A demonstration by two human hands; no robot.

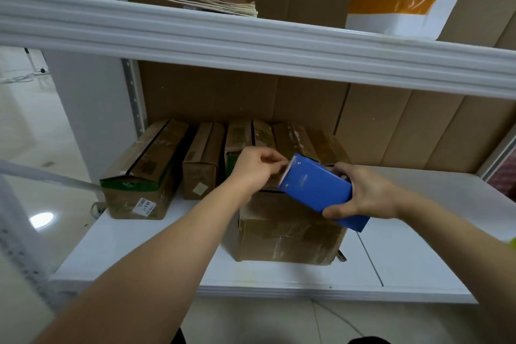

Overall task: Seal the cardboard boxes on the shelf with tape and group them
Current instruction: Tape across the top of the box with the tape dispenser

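Blue plastic fills the right hand (363, 193): its fingers and thumb wrap the tape dispenser (321, 193), tilted above a cardboard box (290, 232) on the white shelf (405, 246). The left hand (255, 167), arm stretched forward, pinches the tape end at the dispenser's blade edge. More boxes (156, 170) stand in a row along the shelf's back, just behind.
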